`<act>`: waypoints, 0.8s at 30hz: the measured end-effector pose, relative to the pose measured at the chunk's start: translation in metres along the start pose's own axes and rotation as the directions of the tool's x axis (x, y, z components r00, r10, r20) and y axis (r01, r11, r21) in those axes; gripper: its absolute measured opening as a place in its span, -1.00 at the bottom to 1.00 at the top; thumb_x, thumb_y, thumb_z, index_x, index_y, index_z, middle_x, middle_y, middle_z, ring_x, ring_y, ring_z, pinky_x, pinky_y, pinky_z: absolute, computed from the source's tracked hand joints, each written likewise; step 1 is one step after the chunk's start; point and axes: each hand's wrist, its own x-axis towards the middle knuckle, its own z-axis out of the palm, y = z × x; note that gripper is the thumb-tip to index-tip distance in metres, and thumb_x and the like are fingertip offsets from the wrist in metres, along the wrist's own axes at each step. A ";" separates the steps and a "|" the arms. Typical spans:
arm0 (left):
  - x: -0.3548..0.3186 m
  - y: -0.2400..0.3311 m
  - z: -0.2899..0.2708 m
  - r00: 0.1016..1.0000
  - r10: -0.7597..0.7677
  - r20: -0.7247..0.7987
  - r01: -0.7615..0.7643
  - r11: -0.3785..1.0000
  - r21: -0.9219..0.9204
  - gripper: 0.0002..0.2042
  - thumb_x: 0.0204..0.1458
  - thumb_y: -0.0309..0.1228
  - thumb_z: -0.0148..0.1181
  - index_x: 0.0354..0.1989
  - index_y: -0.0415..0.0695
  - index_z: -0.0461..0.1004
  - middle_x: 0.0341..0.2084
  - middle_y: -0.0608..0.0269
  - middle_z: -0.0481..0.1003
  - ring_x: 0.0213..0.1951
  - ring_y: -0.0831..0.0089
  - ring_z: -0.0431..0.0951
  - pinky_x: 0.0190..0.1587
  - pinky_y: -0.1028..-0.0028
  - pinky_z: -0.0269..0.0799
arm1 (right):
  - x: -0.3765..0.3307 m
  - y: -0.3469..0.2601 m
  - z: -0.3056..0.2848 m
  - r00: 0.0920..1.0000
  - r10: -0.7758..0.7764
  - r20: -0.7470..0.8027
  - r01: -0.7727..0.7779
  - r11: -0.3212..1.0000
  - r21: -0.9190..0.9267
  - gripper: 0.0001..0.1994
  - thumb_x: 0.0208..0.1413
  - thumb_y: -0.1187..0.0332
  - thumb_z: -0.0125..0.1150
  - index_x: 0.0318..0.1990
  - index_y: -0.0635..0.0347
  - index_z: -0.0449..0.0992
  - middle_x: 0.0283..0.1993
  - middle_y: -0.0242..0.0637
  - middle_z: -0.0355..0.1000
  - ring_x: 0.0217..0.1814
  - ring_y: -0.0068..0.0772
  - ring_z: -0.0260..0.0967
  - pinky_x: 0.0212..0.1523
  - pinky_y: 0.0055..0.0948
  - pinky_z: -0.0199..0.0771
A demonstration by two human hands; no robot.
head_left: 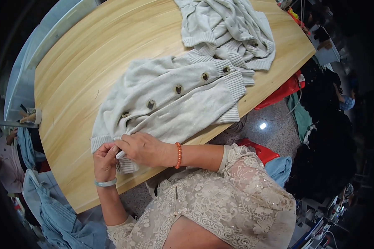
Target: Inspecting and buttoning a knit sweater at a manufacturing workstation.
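Note:
A pale grey knitted cardigan (170,97) lies buttoned across the wooden table, with several dark mottled buttons (178,89) running along its front. At its near left end my left hand (105,161) pinches the knit beside the ribbed edge, a pale bangle on its wrist. My right hand (147,149), with an orange bead bracelet above it, closes on the same spot, fingertips touching the left hand's. Whatever small detail lies between the fingertips is hidden. Touching the cardigan's far right end is a second pale grey cardigan (224,31), lying bunched up.
The wooden table (70,95) curves toward its rim. A small cup of tools (36,116) is at its left edge, beside a translucent panel (27,58). Blue knitwear (66,220) hangs at lower left. Red bags (280,91) and a black heap (324,137) are on the right.

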 end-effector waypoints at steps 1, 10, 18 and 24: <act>0.000 -0.002 -0.003 1.000 0.000 -0.014 0.000 1.000 0.002 -0.91 0.12 -0.52 0.21 -0.23 -0.25 0.51 -0.38 0.32 0.56 -0.45 0.71 0.47 -0.45 0.73 0.29 | 0.000 0.001 0.001 1.000 -0.003 0.025 0.003 1.000 0.001 -0.57 -0.04 0.44 0.21 0.04 0.30 0.35 -0.30 -0.12 0.39 -0.35 -0.08 0.46 -0.30 -0.20 0.47; -0.003 -0.013 -0.009 0.997 -0.079 0.005 0.079 0.988 -0.131 -0.85 0.08 -0.46 0.27 -0.22 -0.23 0.50 -0.38 0.31 0.58 -0.47 0.66 0.49 -0.44 0.69 0.33 | 0.001 0.002 -0.008 0.992 -0.038 0.117 0.034 0.999 0.039 -0.54 -0.07 0.47 0.23 0.05 0.32 0.33 -0.27 -0.09 0.35 -0.26 -0.05 0.46 -0.25 -0.19 0.47; -0.013 -0.015 0.002 0.997 0.061 -0.046 -0.062 0.998 -0.023 -0.77 0.09 -0.53 0.24 -0.08 -0.29 0.51 -0.27 0.24 0.59 -0.25 0.56 0.56 -0.12 0.57 0.45 | -0.003 0.002 -0.006 0.995 -0.008 0.104 0.001 0.998 0.067 -0.56 -0.07 0.44 0.26 0.01 0.31 0.35 -0.24 -0.08 0.34 -0.23 -0.04 0.45 -0.22 -0.22 0.48; -0.032 -0.022 0.009 0.879 0.449 0.163 -0.468 0.743 0.479 -0.59 -0.01 -0.69 0.21 0.08 -0.29 0.47 -0.24 0.25 0.52 -0.16 0.48 0.50 -0.03 0.54 0.37 | -0.003 0.008 -0.007 0.987 0.077 0.144 -0.101 0.980 0.172 -0.62 -0.02 0.43 0.23 0.00 0.23 0.39 -0.21 -0.09 0.35 -0.20 0.01 0.43 -0.19 -0.18 0.49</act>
